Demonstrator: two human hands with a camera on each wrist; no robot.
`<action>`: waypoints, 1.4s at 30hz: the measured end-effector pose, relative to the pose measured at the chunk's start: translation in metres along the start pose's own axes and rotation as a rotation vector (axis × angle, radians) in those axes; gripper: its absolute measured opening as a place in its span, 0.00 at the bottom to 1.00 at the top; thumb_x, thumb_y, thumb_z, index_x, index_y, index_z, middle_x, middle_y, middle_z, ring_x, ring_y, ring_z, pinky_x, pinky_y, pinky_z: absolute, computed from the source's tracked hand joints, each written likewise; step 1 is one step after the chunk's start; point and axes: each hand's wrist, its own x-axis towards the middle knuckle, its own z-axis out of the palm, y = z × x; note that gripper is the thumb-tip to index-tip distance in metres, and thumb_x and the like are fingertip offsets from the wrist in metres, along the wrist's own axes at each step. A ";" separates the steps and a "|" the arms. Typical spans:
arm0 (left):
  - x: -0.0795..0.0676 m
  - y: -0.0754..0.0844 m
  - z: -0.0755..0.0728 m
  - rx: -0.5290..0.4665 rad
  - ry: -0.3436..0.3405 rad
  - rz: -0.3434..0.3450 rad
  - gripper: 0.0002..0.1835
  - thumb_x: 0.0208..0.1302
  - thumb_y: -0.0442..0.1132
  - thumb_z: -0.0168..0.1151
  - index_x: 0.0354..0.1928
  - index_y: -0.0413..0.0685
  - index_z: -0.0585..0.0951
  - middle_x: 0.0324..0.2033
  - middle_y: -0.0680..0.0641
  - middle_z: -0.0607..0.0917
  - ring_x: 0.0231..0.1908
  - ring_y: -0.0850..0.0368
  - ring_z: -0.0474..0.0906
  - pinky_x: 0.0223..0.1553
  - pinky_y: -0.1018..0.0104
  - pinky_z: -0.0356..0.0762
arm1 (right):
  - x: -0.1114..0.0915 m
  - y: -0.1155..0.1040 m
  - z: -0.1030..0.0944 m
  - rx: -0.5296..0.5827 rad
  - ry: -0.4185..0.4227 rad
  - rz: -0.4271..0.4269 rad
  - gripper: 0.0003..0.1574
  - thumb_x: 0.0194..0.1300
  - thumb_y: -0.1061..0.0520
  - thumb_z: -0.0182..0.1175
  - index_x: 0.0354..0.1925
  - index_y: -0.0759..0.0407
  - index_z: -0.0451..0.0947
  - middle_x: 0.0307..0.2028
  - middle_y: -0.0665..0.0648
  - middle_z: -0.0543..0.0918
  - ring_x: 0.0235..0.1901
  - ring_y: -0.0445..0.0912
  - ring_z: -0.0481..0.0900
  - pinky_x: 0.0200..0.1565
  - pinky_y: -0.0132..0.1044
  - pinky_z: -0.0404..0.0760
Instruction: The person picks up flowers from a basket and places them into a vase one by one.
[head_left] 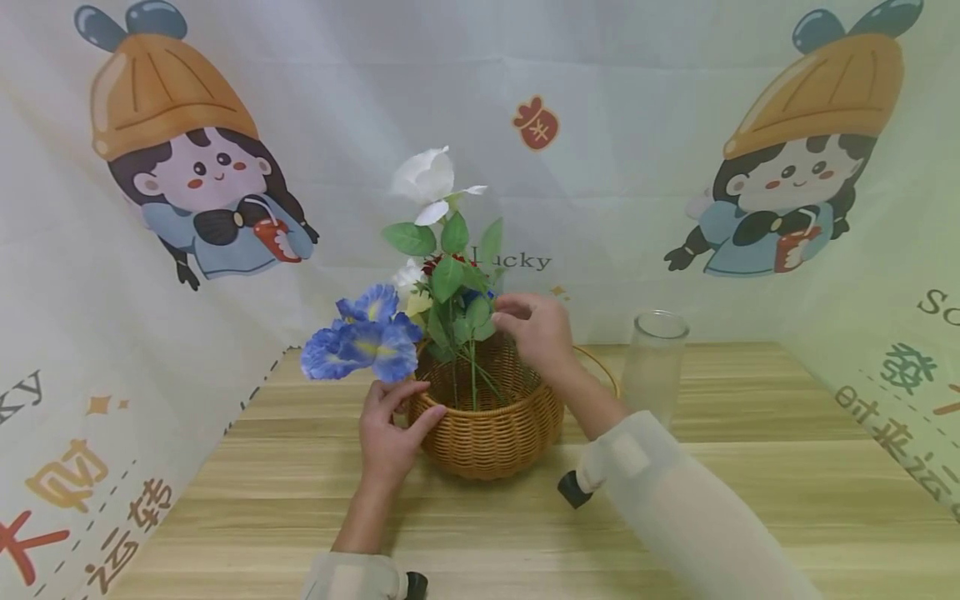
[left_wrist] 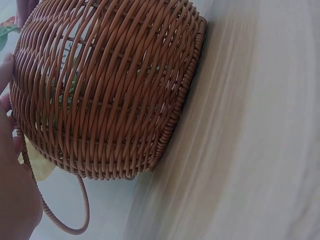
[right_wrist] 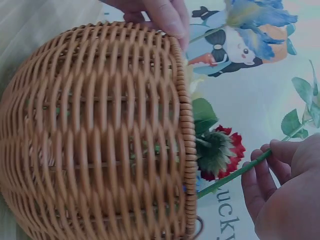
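A round brown wicker basket [head_left: 491, 442] stands on the table with artificial flowers in it. My left hand [head_left: 392, 429] holds its rim on the left, thumb at the front. With thumb and fingertips, my right hand [right_wrist: 285, 185] pinches the green stem [right_wrist: 227, 179] of the tall white rose [head_left: 426, 179] above the basket's rim. Below that bloom are green leaves [head_left: 453, 235]. A blue iris-like flower [head_left: 367, 337] leans out over the left side. Lower in the bunch are a red flower [right_wrist: 232, 150], a smaller white bloom and a pale yellow one, partly hidden.
A clear glass vase [head_left: 656, 367] stands right of the basket, behind my right forearm. The basket's thin handle [left_wrist: 75, 231] hangs down at its side. Behind the wooden table [head_left: 750, 467] hangs a printed cloth backdrop [head_left: 600, 167].
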 end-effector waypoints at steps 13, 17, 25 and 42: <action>0.001 -0.027 0.000 0.033 -0.042 -0.059 0.22 0.44 0.36 0.80 0.45 0.46 0.87 0.37 0.46 0.75 0.33 0.55 0.66 0.34 0.58 0.64 | 0.005 -0.013 -0.030 0.100 0.037 0.041 0.16 0.62 0.62 0.67 0.48 0.65 0.82 0.40 0.60 0.85 0.40 0.51 0.83 0.41 0.38 0.81; 0.002 -0.027 -0.002 0.070 -0.064 -0.062 0.23 0.44 0.37 0.80 0.46 0.45 0.86 0.40 0.46 0.76 0.34 0.55 0.68 0.35 0.58 0.65 | 0.004 -0.016 -0.039 0.140 0.056 0.038 0.15 0.63 0.62 0.66 0.48 0.66 0.82 0.40 0.61 0.85 0.39 0.49 0.83 0.43 0.41 0.81; 0.002 -0.028 -0.002 0.071 -0.059 -0.017 0.21 0.44 0.36 0.79 0.44 0.45 0.87 0.44 0.46 0.80 0.36 0.54 0.70 0.34 0.57 0.67 | 0.007 -0.028 -0.053 0.261 0.135 0.015 0.16 0.64 0.63 0.65 0.48 0.70 0.80 0.40 0.62 0.85 0.37 0.49 0.84 0.40 0.36 0.81; 0.000 -0.027 0.000 0.052 -0.031 0.002 0.20 0.44 0.35 0.79 0.43 0.41 0.87 0.44 0.44 0.80 0.36 0.53 0.71 0.34 0.63 0.66 | 0.003 -0.012 -0.090 0.357 0.192 0.041 0.18 0.63 0.67 0.64 0.49 0.75 0.77 0.36 0.59 0.85 0.31 0.41 0.84 0.39 0.37 0.82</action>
